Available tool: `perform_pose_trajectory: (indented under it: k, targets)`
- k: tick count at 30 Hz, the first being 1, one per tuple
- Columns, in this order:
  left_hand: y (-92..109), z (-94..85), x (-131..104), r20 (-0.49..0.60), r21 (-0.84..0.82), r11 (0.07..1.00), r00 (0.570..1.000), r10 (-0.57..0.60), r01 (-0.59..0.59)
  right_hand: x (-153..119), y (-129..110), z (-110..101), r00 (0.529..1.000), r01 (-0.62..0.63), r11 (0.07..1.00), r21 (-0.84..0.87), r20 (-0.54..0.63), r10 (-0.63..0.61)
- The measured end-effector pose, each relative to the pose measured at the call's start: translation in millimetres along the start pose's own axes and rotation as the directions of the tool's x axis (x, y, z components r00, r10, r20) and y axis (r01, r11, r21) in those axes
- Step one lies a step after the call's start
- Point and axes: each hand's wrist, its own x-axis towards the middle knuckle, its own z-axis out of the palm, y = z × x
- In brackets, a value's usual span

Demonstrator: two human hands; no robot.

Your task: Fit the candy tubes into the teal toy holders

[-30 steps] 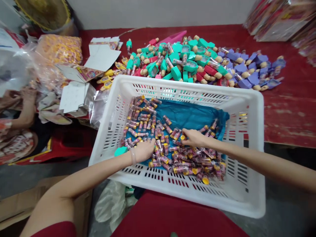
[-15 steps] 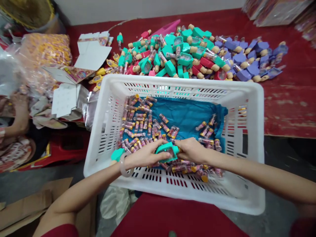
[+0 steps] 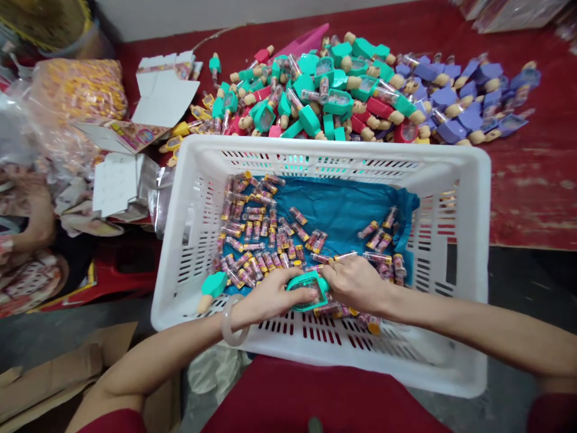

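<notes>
My left hand is closed around a green plastic toy with a clear window, its thumb lying across the front. My right hand is closed at the toy's right end, fingers bent against it; what lies under those fingers is hidden. Both hands are over the near side of a white slotted plastic basket. Below and around them lie many small clear tubes with yellow caps, on a blue plastic sheet. Another green toy with a beige end rests at the basket's left near corner.
Behind the basket, a red table bears a heap of green and red toys and purple ones. Left are white cartons and a bag of yellow pieces. Another person's arm is at far left.
Both hands have shifted slightly down with the green toy. My right hand has turned and its fingers are more tightly bent at the toy's end. The view has moved a little.
</notes>
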Motion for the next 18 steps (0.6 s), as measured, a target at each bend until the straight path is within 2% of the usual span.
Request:
perform_pose_trajectory:
  k: [1, 3, 5, 6, 7, 8, 9, 10, 11, 13, 14, 15, 16, 18]
  targets:
    - [-1, -0.6, 3, 0.074, -0.116, 0.989, 0.994, -0.085, 0.093, -2, -1, 0, 1.000, 0.008, 1.000, -0.012, -0.003, -0.008]
    - [-3, -1.5, 8, 0.231, -0.257, 0.932, 0.952, -0.198, 0.257, -4, -3, -1, 1.000, 0.010, 1.000, -0.011, 0.016, -0.010]
    - [-4, -1.0, 11, 0.305, -0.249, 0.923, 0.928, -0.213, 0.294, -4, -5, -2, 0.997, -0.025, 0.999, 0.029, 0.074, 0.023]
    - [-4, -0.1, 12, 0.287, -0.189, 0.953, 0.941, -0.179, 0.239, -2, -5, -3, 0.991, -0.063, 0.996, 0.056, 0.119, 0.056]
    - [-4, 1.0, 12, 0.225, -0.084, 0.987, 0.967, -0.116, 0.138, 0, -4, -3, 0.979, -0.119, 0.989, 0.083, 0.175, 0.103]
    - [-5, 2.1, 11, 0.135, 0.074, 0.997, 0.991, -0.015, 0.005, 3, -2, -3, 0.959, -0.185, 0.976, 0.117, 0.240, 0.153]
    - [-5, 2.9, 11, 0.057, 0.271, 0.954, 0.991, 0.118, -0.129, 5, 0, -3, 0.928, -0.248, 0.952, 0.178, 0.327, 0.180]
    - [-7, 3.2, 10, 0.028, 0.467, 0.850, 0.965, 0.261, -0.243, 8, 3, -3, 0.884, -0.303, 0.914, 0.269, 0.437, 0.164]
    - [-9, 2.6, 10, 0.059, 0.623, 0.709, 0.924, 0.378, -0.330, 11, 7, -2, 0.828, -0.354, 0.855, 0.379, 0.552, 0.099]
    - [-13, -1.3, 11, 0.198, 0.766, 0.463, 0.848, 0.491, -0.447, 14, 13, -1, 0.714, -0.446, 0.691, 0.568, 0.691, -0.107]
    - [-16, -4.5, 13, 0.239, 0.777, 0.413, 0.830, 0.503, -0.475, 15, 15, 0, 0.684, -0.470, 0.633, 0.615, 0.707, -0.179]
    - [-17, -8.2, 14, 0.220, 0.775, 0.431, 0.837, 0.501, -0.462, 15, 16, -1, 0.695, -0.462, 0.626, 0.628, 0.695, -0.185]
    - [-19, -12.0, 16, 0.169, 0.755, 0.502, 0.865, 0.473, -0.422, 15, 16, -1, 0.750, -0.416, 0.676, 0.609, 0.649, -0.123]
    - [-21, -18.0, 18, 0.119, 0.642, 0.696, 0.939, 0.324, -0.322, 14, 14, -3, 0.896, -0.262, 0.850, 0.456, 0.442, 0.039]
